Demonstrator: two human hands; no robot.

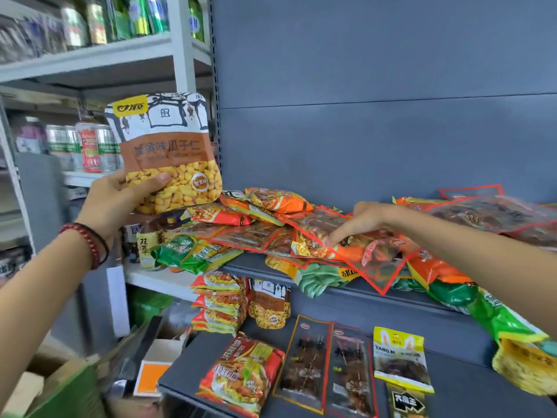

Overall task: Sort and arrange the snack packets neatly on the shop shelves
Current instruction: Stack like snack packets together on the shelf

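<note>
My left hand (117,200) grips a white, brown and yellow seed packet (168,149) by its lower left corner and holds it upright, left of the grey shelf unit. My right hand (358,221) reaches into a loose heap of snack packets (271,236) on the upper grey shelf (256,265), its fingers pressing down on a clear red-edged packet (340,233). On the lower shelf (464,390) stand a stack of red noodle packets (220,303) and a matching seed packet (269,306). In front of them lie dark skewer packets (328,366) and a yellow packet (401,357).
A white shelving unit (180,55) at left holds cans and bottles (87,146). Green and yellow packets (512,327) spill over the upper shelf's right edge. Cardboard boxes (150,372) sit on the floor at lower left.
</note>
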